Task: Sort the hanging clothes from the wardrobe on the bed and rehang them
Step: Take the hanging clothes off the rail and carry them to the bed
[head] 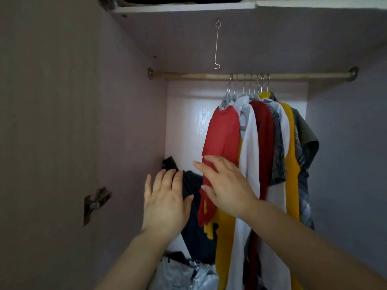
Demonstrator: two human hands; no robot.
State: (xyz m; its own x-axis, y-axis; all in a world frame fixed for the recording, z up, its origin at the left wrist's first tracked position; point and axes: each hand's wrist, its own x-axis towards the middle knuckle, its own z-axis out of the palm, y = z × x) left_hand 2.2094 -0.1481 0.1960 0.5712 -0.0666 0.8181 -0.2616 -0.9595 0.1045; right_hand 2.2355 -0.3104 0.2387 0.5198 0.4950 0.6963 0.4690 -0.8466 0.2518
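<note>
While left hand [167, 203] & right hand [227, 188] hover open-fingered, gripping nothing, clothes [272, 143] hang right on the rail [188, 76]. Prob. removal step; next: unhook hanger [227, 95] of red shirt [223, 132].

This is the inside of a home wardrobe [62, 101]. A wooden rail [188, 76] under a shelf [188, 8] carries shirts [222, 132] on metal hangers [249, 84]. A door hinge [96, 200] sits on the left wall.
</note>
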